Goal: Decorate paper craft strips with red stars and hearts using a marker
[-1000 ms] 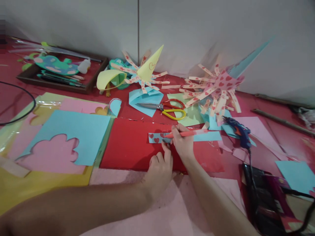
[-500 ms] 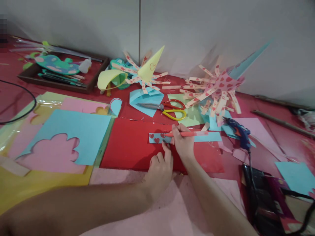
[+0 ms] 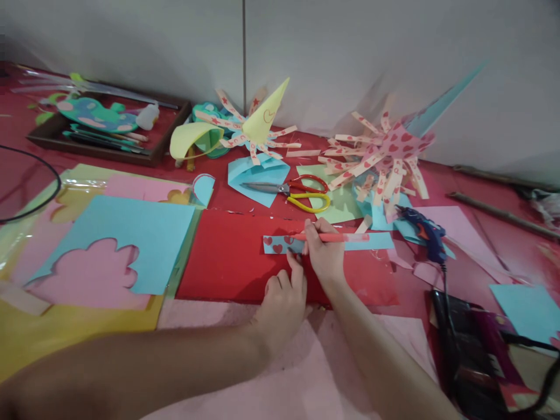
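Note:
A narrow blue paper strip (image 3: 371, 241) with red hearts at its left end lies across a red board (image 3: 227, 256). My right hand (image 3: 324, 248) is closed around a red pen (image 3: 336, 237), its tip at a heart on the strip. My left hand (image 3: 284, 294) rests just below, index fingertip pressing the strip's lower edge, the other fingers curled under. Behind the board, scissors (image 3: 306, 198) with red and yellow handles lie partly on a folded blue paper (image 3: 258, 175). The part of the strip under my right hand is hidden.
A glue gun (image 3: 426, 233) lies on the right, its cable running down past a black pouch (image 3: 464, 344). Paper cone figures, one yellow (image 3: 265, 116) and one pink (image 3: 402, 140), stand near the wall. Cut paper sheets (image 3: 153, 233) and a brown tray (image 3: 153, 154) occupy the left.
The whole view has shifted slightly. Both hands, the pen and the strip keep nearly the same places relative to each other.

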{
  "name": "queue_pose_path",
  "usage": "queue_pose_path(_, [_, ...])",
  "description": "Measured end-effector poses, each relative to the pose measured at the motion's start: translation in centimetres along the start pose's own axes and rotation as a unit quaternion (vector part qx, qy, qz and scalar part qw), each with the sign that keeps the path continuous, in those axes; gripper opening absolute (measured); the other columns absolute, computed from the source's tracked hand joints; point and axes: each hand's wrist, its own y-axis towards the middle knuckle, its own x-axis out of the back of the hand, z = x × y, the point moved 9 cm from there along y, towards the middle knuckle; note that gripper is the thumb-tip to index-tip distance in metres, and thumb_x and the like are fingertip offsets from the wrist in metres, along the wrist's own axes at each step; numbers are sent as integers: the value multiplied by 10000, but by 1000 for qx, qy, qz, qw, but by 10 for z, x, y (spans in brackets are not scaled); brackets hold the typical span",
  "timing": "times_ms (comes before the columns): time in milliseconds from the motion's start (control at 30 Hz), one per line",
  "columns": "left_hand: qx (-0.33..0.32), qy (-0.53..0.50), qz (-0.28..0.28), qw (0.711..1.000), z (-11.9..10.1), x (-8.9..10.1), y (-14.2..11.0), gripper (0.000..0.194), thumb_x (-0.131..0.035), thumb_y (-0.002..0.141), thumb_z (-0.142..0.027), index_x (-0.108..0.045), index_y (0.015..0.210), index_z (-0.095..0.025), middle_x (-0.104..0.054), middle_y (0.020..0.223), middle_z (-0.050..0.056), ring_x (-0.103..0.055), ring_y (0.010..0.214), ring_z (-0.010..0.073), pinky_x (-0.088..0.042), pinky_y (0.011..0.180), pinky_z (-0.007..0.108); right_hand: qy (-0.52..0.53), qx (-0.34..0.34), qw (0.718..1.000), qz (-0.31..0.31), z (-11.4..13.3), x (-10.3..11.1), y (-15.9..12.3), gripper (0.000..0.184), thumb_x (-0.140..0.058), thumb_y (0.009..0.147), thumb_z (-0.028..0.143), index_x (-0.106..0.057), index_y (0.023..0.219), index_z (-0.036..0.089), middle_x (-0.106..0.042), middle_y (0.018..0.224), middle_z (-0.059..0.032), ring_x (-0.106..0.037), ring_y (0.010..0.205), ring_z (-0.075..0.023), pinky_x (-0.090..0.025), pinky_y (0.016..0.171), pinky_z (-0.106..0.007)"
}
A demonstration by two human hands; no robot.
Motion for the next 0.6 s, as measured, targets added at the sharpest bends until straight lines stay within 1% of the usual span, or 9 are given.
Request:
queue_pose_path(333, [3, -15, 10, 1000, 1, -1, 0, 517, -522, 796, -399, -520, 1180, -53, -497, 1264, 226, -534, 629, 149, -439, 518, 286, -20, 11, 999, -24, -2, 5, 1, 358, -463, 824, 365, -306, 543, 208, -350, 448, 78, -342, 441, -73, -316, 468, -207])
queue_pose_path(600, [-2, 28, -13, 1000, -1, 1, 0, 574, -497, 797, -452, -512, 1188, -32, -510, 1256, 223, -542, 621, 153, -450, 513, 285, -18, 23, 999, -30, -3, 6, 2, 340, -457, 824, 343, -298, 556, 208, -341, 486, 72, -326, 459, -72, -305, 465, -208])
